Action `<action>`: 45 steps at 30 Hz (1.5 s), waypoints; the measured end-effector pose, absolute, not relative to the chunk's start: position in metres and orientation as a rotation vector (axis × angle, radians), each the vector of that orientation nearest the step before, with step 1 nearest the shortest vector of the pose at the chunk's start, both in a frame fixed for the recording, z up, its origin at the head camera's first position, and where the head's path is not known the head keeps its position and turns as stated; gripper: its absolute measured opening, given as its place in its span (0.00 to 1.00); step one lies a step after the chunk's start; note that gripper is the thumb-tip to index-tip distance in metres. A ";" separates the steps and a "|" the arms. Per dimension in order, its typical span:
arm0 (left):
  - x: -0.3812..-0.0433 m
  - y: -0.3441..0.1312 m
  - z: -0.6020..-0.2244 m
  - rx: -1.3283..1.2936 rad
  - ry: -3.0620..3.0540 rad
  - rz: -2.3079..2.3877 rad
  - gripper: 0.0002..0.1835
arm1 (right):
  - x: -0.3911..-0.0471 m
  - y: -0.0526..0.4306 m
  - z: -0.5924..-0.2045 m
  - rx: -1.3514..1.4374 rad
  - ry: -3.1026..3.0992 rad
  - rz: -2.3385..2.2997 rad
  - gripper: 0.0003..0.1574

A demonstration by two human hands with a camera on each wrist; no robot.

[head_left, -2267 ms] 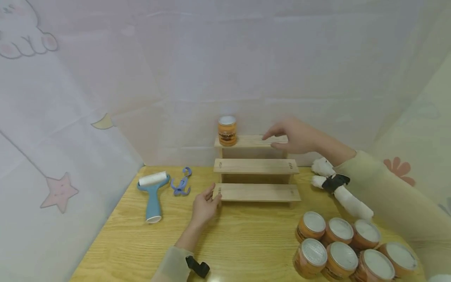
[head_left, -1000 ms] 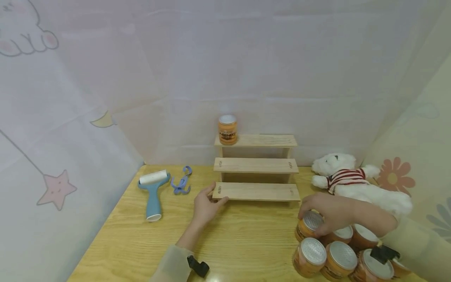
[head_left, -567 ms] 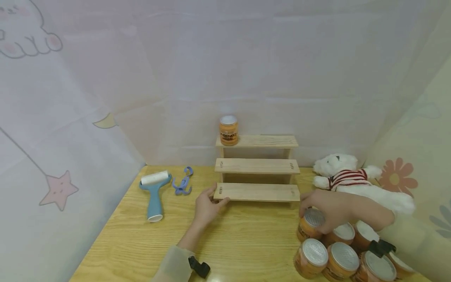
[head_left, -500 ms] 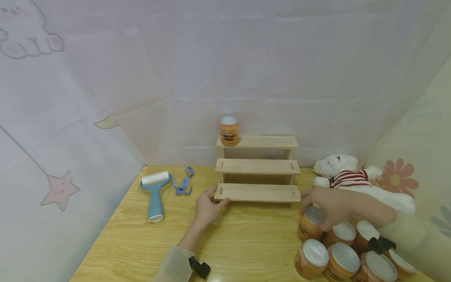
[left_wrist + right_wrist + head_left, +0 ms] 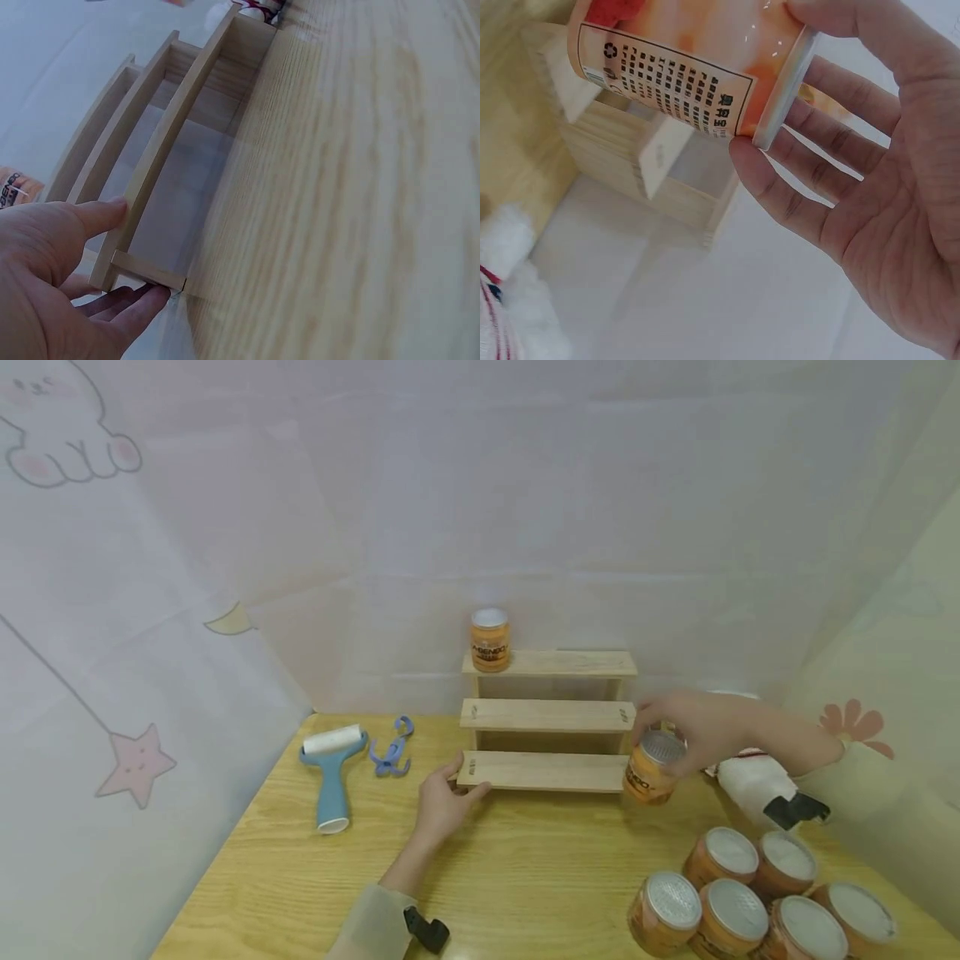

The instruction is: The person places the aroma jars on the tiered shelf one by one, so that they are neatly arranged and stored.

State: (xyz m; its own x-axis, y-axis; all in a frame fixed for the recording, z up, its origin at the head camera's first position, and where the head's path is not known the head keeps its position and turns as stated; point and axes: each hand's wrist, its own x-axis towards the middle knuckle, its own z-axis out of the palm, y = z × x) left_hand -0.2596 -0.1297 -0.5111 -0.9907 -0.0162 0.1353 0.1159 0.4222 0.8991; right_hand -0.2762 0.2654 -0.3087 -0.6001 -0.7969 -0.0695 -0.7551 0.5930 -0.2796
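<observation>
My right hand [image 5: 697,727] holds an orange tin can [image 5: 651,772] by its silver-lidded top, thumb and fingers around the rim. The can hangs slightly tilted in the air beside the right end of the three-step wooden shelf [image 5: 551,770]. In the right wrist view the can [image 5: 682,67] shows a panel of printed text. On the shelf's left end my left hand [image 5: 441,806] grips the lowest step. From the left wrist, the thumb of that hand [image 5: 45,255] lies on the front board [image 5: 161,150] with fingers around the side piece. A second can [image 5: 490,643] stands upright on the top step's left end.
Several orange cans [image 5: 738,910] stand grouped at the front right. Behind the right forearm lies a white plush bear [image 5: 753,785], partly hidden. A blue-handled lint roller [image 5: 330,781] and a purple hook [image 5: 390,756] lie left of the shelf. A fabric backdrop [image 5: 562,510] rises behind.
My right hand has moved from the top step to the can group, taken hold of a can and lifted it up toward the shelf's right end. The left hand stays on the shelf.
</observation>
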 end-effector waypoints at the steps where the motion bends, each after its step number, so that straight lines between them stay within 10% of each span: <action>1: -0.260 -0.130 -0.511 -0.089 -2.539 -1.631 0.44 | -0.280 0.264 -0.305 -1.301 2.638 -0.330 0.20; 45: -0.263 -0.130 -0.515 -0.108 -2.480 -1.675 0.43 | -0.408 0.162 -0.212 -1.230 2.812 -0.134 0.26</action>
